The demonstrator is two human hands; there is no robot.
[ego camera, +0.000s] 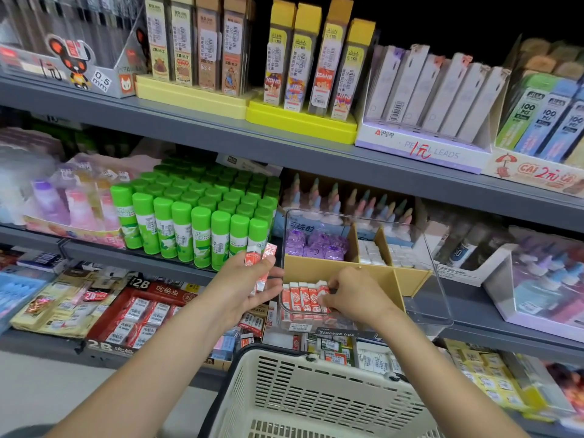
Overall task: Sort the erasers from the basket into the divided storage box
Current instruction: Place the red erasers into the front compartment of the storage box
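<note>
Erasers (259, 269) — two red-and-white ones — sit pinched in the left hand (249, 287), fingers curled round them, beside the box (423, 298). Right hand (350, 295) fingertips press the row (305, 297) in its near-left compartment. Probably light, stiff, slick-sleeved — best gripped across the long sides.

Clear storage box (426, 279) carries a black label "Storage box" (336, 333) on its front edge. Red eraser carton (151, 311), lower shelf: "2B" at top corner & again on front lip. Clear display tray (79, 71), top shelf left end: sticker "0.5 mm". Lead packs (183, 42): "2B/0.7". Yellow-capped packs (322, 58): "0.5", "KONG". White carton (423, 147): "PENCIL LEADS", partly covered by red handwriting. Green/blue packs (543, 118), right end: "100 PCS". Other print too small to read.
</note>
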